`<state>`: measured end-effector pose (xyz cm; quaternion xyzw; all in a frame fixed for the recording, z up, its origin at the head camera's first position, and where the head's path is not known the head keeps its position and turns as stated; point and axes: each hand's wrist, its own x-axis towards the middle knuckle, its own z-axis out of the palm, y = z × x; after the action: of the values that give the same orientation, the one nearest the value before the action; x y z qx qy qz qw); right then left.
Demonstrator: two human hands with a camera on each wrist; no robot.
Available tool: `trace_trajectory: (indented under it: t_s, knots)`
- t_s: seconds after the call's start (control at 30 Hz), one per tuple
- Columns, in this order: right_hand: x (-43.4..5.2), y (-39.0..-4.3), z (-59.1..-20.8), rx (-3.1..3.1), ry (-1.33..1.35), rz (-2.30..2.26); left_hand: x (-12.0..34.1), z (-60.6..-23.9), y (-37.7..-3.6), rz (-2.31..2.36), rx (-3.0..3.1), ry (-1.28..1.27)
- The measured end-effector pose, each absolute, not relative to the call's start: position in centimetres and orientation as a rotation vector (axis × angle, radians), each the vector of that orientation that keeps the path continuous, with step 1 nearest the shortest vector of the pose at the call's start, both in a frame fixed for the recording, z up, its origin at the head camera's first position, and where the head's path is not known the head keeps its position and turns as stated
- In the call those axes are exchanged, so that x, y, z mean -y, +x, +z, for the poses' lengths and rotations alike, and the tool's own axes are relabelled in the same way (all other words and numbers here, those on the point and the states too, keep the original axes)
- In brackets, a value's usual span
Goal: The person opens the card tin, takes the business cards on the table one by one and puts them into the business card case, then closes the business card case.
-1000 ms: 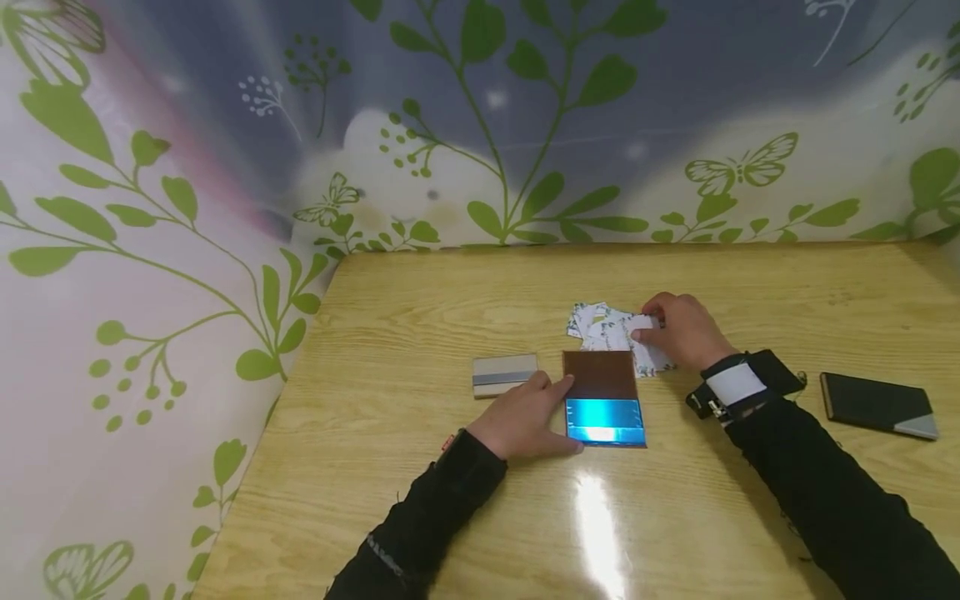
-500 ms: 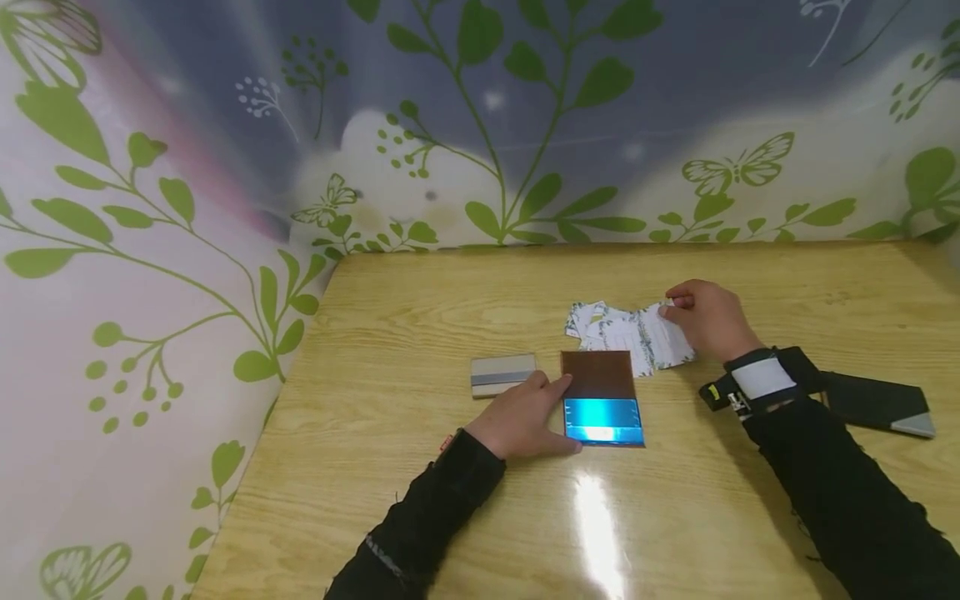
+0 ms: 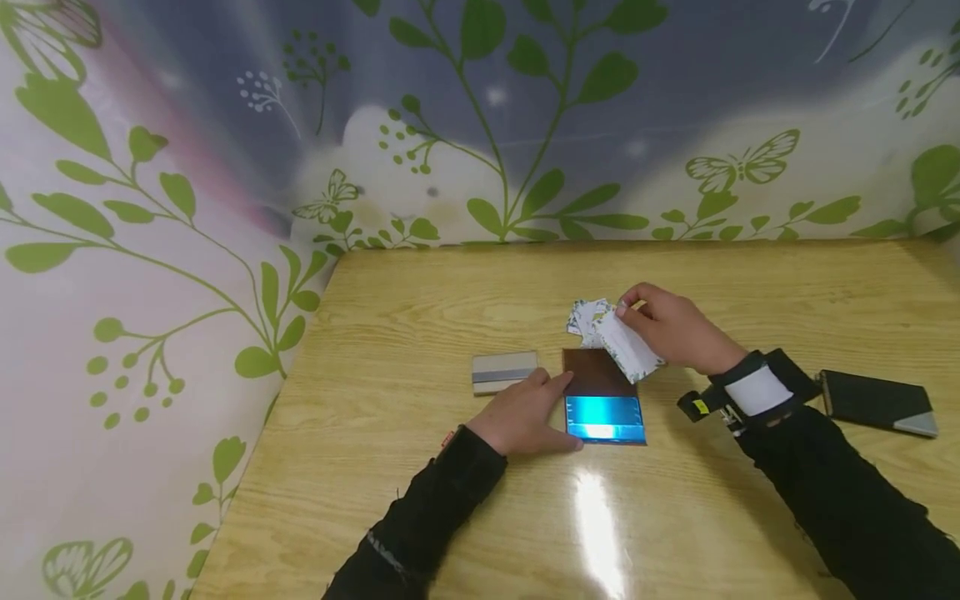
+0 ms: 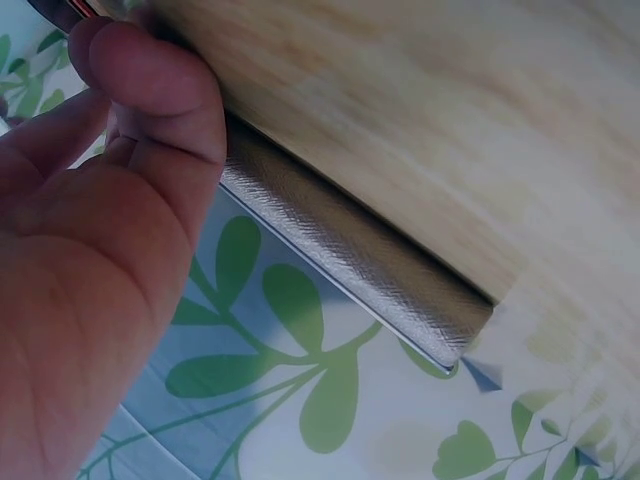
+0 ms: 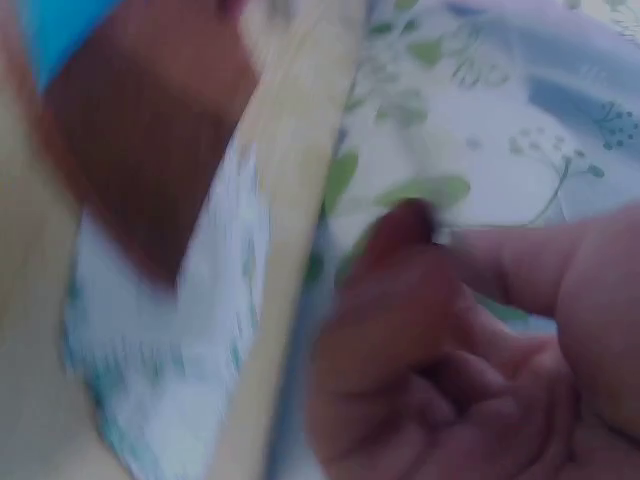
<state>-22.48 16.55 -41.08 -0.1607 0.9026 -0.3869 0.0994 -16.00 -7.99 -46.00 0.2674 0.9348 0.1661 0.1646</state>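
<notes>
My right hand (image 3: 678, 329) pinches a white card with a leafy printed border (image 3: 630, 348) between thumb and fingers, above the right part of an unfolded brown holder (image 3: 592, 371). The holder's near half is shiny blue (image 3: 603, 410). My left hand (image 3: 521, 419) rests at its left edge, index fingertip on the brown half, thumb at the near corner. Other white printed cards (image 3: 587, 319) lie overlapping behind the holder, partly hidden by the held card. The right wrist view is blurred; the right hand (image 5: 440, 360) shows there with the brown holder (image 5: 150, 140).
Left of the holder lies a beige case with a grey band (image 3: 504, 367), partly behind my left hand. A black case with a silver corner (image 3: 877, 403) lies at the right. The wooden table (image 3: 420, 292) meets a leaf-patterned cloth (image 3: 420, 167) at the back and left.
My right hand first moved right with a card, away from the pile, then swung back left, so the card now overlaps the holder. The left hand stayed at the holder.
</notes>
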Motion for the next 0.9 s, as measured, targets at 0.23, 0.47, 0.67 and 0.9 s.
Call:
trace_trajectory:
  t_s: [0.23,0.47,0.67,0.9]
  knots:
    - [-15.1,-21.8,-42.7,-2.525,-0.528,-1.105,7.8,-46.1,-16.0,0.463,-2.664,0.761]
    - [-15.3,-21.4,-44.2,-2.581,-0.646,-0.906,7.8,-46.1,-16.0,0.458,-2.668,0.777]
    - [-15.8,-21.1,-44.3,-2.525,-0.762,-0.887,7.8,-46.0,-16.1,0.481,-2.672,0.764]
    - [-14.9,-20.5,-44.8,-2.475,-0.982,-0.792,7.9,-46.0,-16.1,0.472,-2.659,0.762]
